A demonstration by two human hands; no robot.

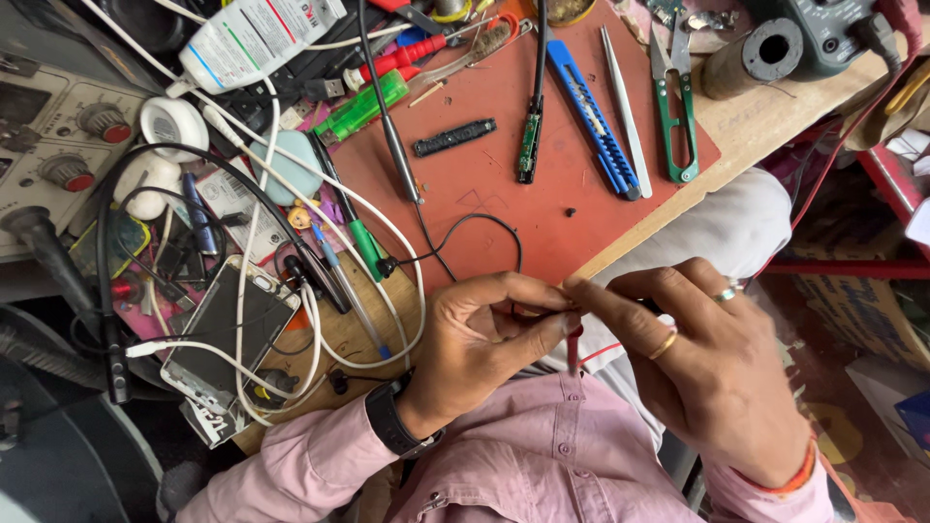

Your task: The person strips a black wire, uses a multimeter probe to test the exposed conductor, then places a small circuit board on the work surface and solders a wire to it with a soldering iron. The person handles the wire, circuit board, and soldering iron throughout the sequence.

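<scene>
Together, left hand point(484, 334) and right hand point(697, 358) pinch a thin black wire point(484, 225).

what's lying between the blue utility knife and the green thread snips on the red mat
In the head view, a pair of slim metal tweezers lies between the blue utility knife and the green thread snips on the red mat, roughly parallel to the knife.

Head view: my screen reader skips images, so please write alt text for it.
Two hands, left hand and right hand, pinch a thin black wire together over a red mat on a cluttered workbench. A blue utility knife, tweezers and green snips lie on the mat.
</scene>
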